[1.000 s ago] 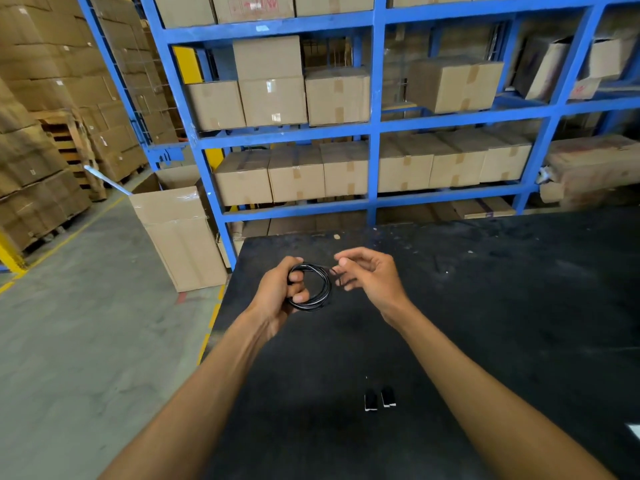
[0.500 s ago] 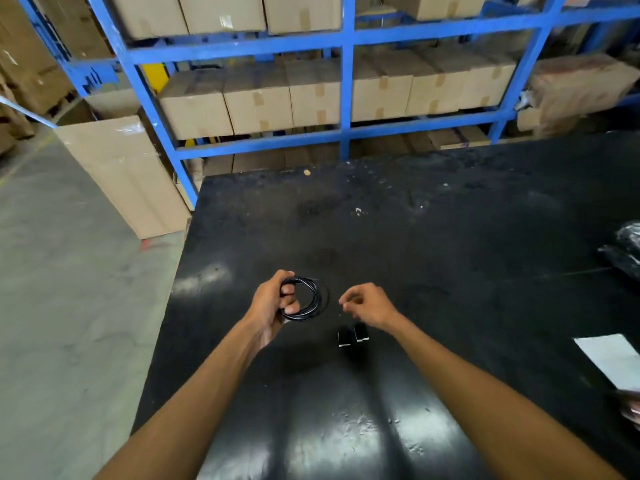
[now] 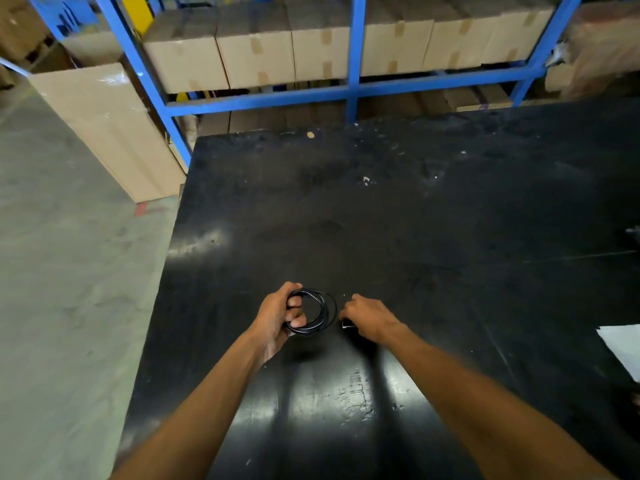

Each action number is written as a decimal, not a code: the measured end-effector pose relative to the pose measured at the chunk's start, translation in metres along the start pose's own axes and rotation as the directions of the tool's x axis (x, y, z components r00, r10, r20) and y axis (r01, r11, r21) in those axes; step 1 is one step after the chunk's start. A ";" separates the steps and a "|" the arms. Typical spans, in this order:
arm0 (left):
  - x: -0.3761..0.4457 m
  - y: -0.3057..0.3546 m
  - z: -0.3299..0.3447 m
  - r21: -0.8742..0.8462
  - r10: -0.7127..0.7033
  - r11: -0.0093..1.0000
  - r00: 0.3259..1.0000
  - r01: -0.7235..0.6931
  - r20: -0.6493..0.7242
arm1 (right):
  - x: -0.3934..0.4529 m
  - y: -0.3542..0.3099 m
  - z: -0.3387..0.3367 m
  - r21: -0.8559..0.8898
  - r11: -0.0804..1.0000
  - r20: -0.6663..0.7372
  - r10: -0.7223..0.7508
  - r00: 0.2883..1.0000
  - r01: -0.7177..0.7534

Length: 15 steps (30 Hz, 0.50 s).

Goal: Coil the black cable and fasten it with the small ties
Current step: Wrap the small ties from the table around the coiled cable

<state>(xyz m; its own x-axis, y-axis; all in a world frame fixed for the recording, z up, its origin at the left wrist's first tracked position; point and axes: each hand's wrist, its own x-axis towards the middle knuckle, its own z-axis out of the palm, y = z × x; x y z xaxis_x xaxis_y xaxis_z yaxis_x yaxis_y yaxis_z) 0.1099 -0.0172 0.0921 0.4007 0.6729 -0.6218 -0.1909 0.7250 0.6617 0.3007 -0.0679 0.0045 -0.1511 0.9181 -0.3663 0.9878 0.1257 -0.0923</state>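
Left hand (image 3: 277, 315) fingers curled tight round one side of the coiled black cable (image 3: 320, 311), low in the middle of the frame, just over the black table (image 3: 433, 216). Right hand (image 3: 369, 317) just beside the coil, knuckles up, fingers bent down over a small tie (image 3: 347, 324) on the tabletop; can't tell if pinched yet. White sheet (image 3: 623, 344) at the right edge, blue rack (image 3: 353, 57) with cardboard boxes (image 3: 254, 57) across the top.

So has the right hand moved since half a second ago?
Yes. The right hand has dropped onto the small ties on the table, now mostly covering them; before, it hovered beyond them.
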 end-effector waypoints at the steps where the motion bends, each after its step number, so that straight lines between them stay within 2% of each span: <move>1: 0.001 0.000 -0.001 0.001 -0.008 1.000 1.000 0.008 -0.002 | 0.001 0.002 0.000 -0.024 0.999 0.010 -0.025 1.000 0.025; 8: 0.009 -0.002 -0.013 0.004 -0.055 0.998 0.998 0.055 -0.008 | 0.018 0.000 0.001 -0.120 0.985 -0.001 -0.123 0.992 0.122; 15: 0.015 -0.002 -0.021 0.000 -0.070 0.998 0.998 0.070 -0.007 | 0.028 -0.009 0.004 -0.042 0.994 -0.026 -0.101 0.995 0.100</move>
<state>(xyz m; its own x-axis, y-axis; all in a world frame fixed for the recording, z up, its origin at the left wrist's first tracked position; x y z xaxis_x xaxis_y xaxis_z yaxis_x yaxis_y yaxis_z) 0.0972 -0.0050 0.0725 0.4067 0.6219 -0.6692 -0.1622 0.7701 0.6170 0.2874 -0.0450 -0.0084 -0.2487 0.9102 -0.3312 0.9686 0.2322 -0.0893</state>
